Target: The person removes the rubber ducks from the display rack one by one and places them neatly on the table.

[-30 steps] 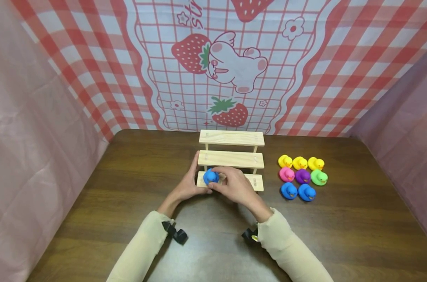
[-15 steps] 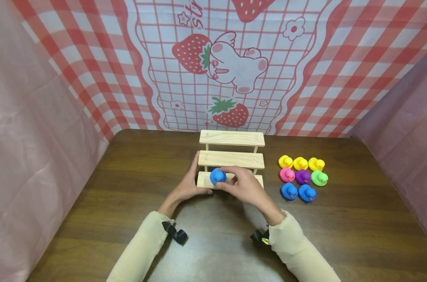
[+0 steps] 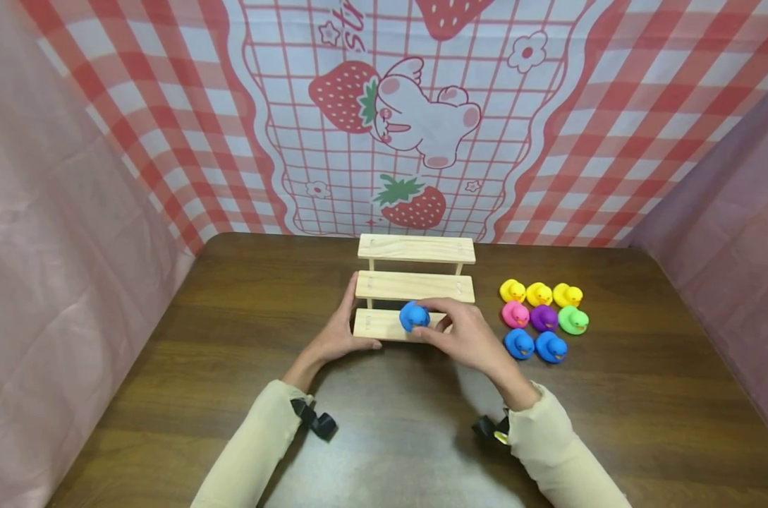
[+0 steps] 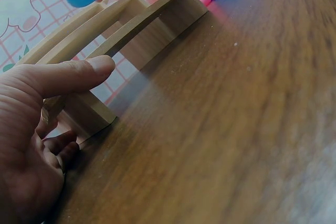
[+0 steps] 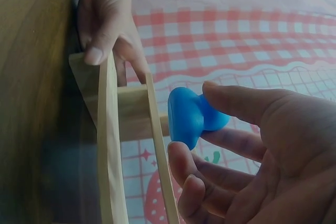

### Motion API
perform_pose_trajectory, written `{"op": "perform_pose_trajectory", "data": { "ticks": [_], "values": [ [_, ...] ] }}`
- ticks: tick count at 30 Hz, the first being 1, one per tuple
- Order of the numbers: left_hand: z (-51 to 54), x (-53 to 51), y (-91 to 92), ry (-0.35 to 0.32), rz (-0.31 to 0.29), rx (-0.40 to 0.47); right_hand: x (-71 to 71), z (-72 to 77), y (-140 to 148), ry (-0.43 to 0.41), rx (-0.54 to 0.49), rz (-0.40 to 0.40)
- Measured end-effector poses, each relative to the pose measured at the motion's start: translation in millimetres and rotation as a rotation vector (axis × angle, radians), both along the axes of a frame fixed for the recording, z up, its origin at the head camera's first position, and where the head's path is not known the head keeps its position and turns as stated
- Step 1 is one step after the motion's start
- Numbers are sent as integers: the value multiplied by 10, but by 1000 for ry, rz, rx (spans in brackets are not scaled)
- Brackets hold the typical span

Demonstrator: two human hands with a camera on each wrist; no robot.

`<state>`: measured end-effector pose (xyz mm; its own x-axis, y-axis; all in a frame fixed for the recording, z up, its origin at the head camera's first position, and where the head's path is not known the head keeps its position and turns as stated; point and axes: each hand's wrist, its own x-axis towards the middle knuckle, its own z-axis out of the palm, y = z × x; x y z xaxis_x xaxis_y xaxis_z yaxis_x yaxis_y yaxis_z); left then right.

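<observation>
A three-step wooden display stand [image 3: 415, 286] sits near the back middle of the table. My left hand [image 3: 336, 334] holds its left end; in the left wrist view the thumb [image 4: 79, 74] lies over the lowest step and the other fingers curl round the side. Between thumb and fingers, my right hand [image 3: 465, 333] pinches a blue rubber duck [image 3: 414, 316]. In the head view the duck appears over the middle of the lowest step [image 3: 380, 324]. The right wrist view shows this blue duck [image 5: 184, 116] raised off the steps, with a gap beneath it.
Right of the stand, other rubber ducks stand in rows: several yellow ones [image 3: 539, 294] at the back, then pink [image 3: 515, 315], purple [image 3: 544, 318] and green [image 3: 573, 320], with two blue ducks [image 3: 551, 347] in front. A checked strawberry cloth [image 3: 415, 141] hangs behind the table.
My right hand has carried the blue duck rightward, from the left end of the lowest step to over its middle. The left hand and the stand have stayed in place.
</observation>
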<state>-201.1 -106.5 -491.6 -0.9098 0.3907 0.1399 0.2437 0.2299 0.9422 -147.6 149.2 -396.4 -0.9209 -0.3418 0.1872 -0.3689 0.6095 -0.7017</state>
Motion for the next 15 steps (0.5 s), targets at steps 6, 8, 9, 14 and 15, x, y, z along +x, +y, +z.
{"op": "perform_pose_trajectory", "data": {
  "ticks": [6, 8, 9, 14, 15],
  "values": [
    [5, -2, 6, -12, 1, -10, 17, 19, 126, -23, 13, -36],
    [21, 2, 11, -19, 0, -15, 22, 32, 172, -30, 11, -41],
    [33, 6, 14, -24, -2, -18, 26, 39, 197, -35, 8, -44],
    [215, 94, 23, -48, -12, -15, 39, 64, 317, -45, 17, -52],
    [256, 116, 25, -49, -13, -11, 41, 68, 341, -50, 23, -58]
  ]
}}
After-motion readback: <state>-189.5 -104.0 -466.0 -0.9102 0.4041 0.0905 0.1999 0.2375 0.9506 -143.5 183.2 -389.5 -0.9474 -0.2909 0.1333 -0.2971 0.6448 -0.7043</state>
